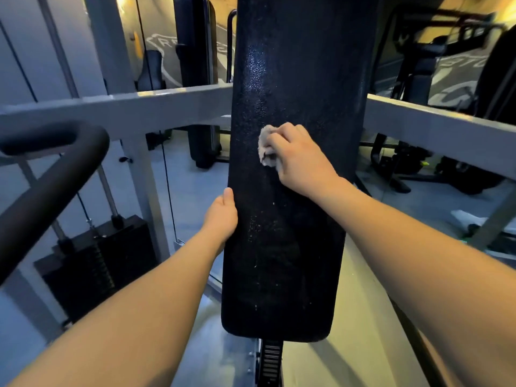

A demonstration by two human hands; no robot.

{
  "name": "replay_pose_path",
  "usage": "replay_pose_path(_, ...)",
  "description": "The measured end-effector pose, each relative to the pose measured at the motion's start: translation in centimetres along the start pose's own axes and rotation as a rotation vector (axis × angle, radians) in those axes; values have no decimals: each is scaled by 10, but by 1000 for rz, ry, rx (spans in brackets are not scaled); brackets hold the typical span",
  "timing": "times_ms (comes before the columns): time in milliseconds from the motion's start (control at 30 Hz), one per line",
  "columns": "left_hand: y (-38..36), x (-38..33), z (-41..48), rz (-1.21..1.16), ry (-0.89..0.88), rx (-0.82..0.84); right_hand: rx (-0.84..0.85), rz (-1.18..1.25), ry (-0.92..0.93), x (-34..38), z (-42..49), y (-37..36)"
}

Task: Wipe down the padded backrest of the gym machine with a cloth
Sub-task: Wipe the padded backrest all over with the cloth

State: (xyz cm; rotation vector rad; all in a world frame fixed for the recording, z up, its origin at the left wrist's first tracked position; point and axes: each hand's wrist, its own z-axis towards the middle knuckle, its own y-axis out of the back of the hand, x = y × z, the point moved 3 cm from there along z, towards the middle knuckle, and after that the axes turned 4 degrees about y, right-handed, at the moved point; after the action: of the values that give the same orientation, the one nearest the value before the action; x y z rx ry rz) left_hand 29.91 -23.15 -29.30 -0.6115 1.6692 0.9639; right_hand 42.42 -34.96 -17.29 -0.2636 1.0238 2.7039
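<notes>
We press a small, bunched pale cloth [266, 148] against the black padded backrest [293, 191], a little left of its centre line and about halfway up the visible pad. Our right hand [301, 157] holds the cloth with its fingers [279, 141] curled over it, so only the left part of the wad shows. Our left hand [222, 216] grips the pad's left edge lower down. The thumb lies flat on the front face, and the other fingers wrap behind, out of sight.

The cloth is wadded so tight that each pass would cover only a narrow strip, so we judge that streaks or missed bands are likely. Pale specks dot the lower half toward the bottom edge and could be left behind. The patch under our left hand will go unwiped unless that hand shifts.
</notes>
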Motion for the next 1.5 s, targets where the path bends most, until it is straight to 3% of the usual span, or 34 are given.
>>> replay_pose_path(133, -8, 7, 6, -65, -47, -33, -248, -14, -213, 5, 21, -11)
replay_pose_path(300, -14, 21, 11, -107, -109, -68, -346, 9, -181, 19, 23, -36)
replay_pose_path(400, -16, 29, 11, -76, -190, -168, -299, 30, 44, 39, 0, -47)
replay_pose_path(567, -22, 36, 13, -151, -280, -277, -53, -63, 332, 43, -30, -53)
replay_pose_path(633, -24, 38, 13, -183, -272, -293, -76, -139, 319, 31, -10, -47)
replay_pose_path(733, -25, 39, 14, -215, -246, -319, -245, -136, 14, 18, 28, -37)
replay_pose_path(800, -26, 39, 13, -222, -249, -339, -321, -100, -93, 27, 32, -41)
replay_pose_path(867, -26, 39, 11, -234, -281, -359, -287, -68, -3, 42, 17, -53)
replay_pose_path(933, -25, 39, 10, -240, -297, -370, -180, -74, 207, 54, -5, -62)
replay_pose_path(1067, -26, 39, 8, -258, -303, -385, -21, -229, 540, 35, 8, -51)
replay_pose_path(1133, -26, 37, 6, -260, -301, -378, -108, -270, 490, 23, 30, -42)
replay_pose_path(1233, -23, 38, 5, -246, -304, -376, -249, -160, 150, 36, 29, -50)
replay_pose_path(1267, -23, 38, 5, -246, -302, -370, -237, -128, 136, 49, 17, -59)
replay_pose_path(1400, -22, 39, 10, -226, -284, -385, -64, -149, 412, 71, -27, -71)
replay_pose_path(1500, -24, 40, 10, -203, -267, -410, -111, -255, 410, 49, -20, -57)
